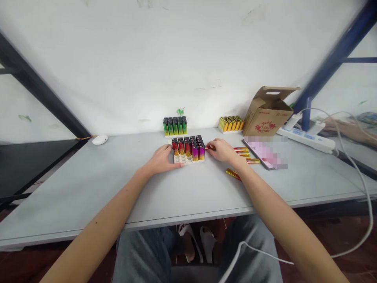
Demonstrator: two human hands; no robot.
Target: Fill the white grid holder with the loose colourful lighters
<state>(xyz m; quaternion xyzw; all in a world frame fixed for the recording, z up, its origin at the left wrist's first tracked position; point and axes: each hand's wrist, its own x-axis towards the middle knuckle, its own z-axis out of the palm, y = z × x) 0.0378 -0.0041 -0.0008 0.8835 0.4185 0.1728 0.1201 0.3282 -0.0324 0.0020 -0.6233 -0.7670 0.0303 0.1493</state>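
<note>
A white tray [187, 161] with round holes stands before me, holding upright black-topped lighters. Red-and-gold lighters [182, 147] fill its left and back part, while purple-and-gold lighters [198, 153] stand at its right; several front-left holes show no lighter. My left hand [161, 159] grips the tray's left end, its thumb along the front edge. Just right of the tray, my right hand [219, 149] is closed in a pinch on a red lighter [209, 147], mostly covered by the fingers. Beyond that hand lie loose red-and-gold lighters [243, 154], and one more lighter [233, 174] rests nearer me.
Against the wall stand a tray of green lighters [175, 126] and one of yellow lighters [231, 124]. An open cardboard box [266, 118], a pink-screened phone or tablet [262, 152], a power strip [308, 137] with cables and a white mouse [100, 140] sit on the table [118, 165].
</note>
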